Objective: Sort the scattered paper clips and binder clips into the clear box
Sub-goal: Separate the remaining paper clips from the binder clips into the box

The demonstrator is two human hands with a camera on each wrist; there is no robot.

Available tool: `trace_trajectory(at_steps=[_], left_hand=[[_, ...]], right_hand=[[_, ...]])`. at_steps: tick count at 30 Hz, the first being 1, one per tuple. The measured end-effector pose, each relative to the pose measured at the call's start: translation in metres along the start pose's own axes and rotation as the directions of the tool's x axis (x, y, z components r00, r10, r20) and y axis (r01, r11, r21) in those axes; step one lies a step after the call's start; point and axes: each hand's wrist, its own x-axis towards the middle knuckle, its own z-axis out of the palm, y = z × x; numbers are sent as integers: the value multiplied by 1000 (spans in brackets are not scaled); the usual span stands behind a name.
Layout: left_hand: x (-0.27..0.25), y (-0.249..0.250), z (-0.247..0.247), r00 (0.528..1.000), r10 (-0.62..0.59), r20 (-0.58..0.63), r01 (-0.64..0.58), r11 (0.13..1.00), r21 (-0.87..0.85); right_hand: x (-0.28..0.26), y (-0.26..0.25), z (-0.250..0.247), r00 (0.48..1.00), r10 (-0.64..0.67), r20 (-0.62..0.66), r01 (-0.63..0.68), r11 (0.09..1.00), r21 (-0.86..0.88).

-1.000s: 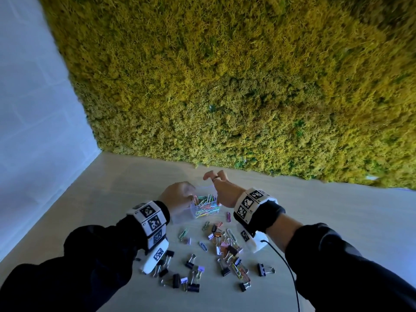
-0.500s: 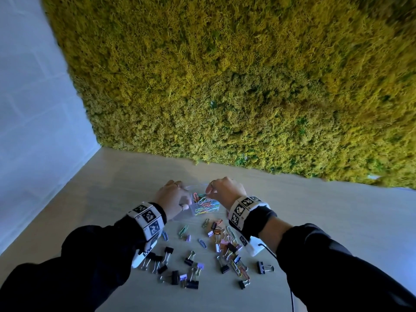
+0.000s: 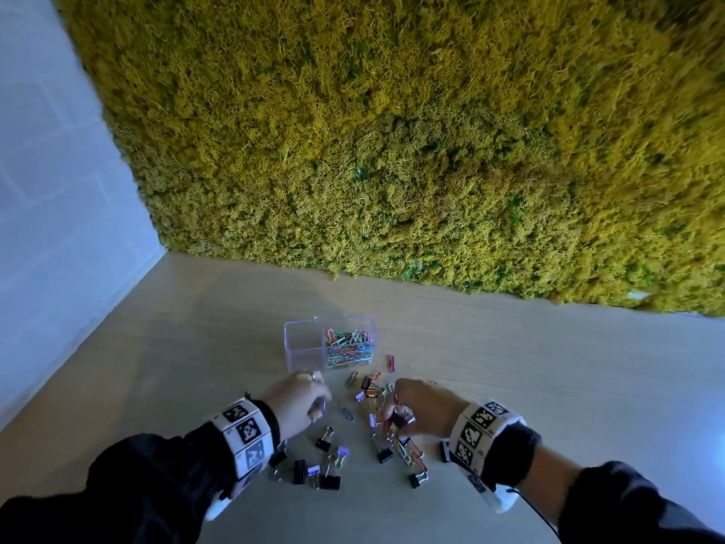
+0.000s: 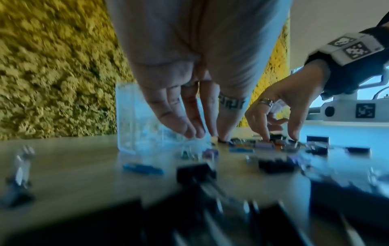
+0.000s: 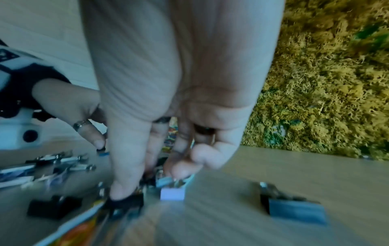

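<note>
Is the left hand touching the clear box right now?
Apart. The head view shows bare table between the left hand and the near wall of the clear box; the fingers reach down among the loose clips instead.

A yellow-green moss wall [image 3: 392, 131] rises behind the pale wooden table [image 3: 510, 367].

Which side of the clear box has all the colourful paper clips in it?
The right half of the clear box, as the person faces it, holds the colourful paper clips. The left half looks bare. A wall down the middle splits them.
</note>
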Motion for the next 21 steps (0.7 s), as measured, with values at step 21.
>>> trace_trajectory(at_steps=[21], left_hand=[[-6,33,6,944,-251,215,245,968,55]], right_hand=[[29,14,-3,989,-46,-138,-1,947,-321]])
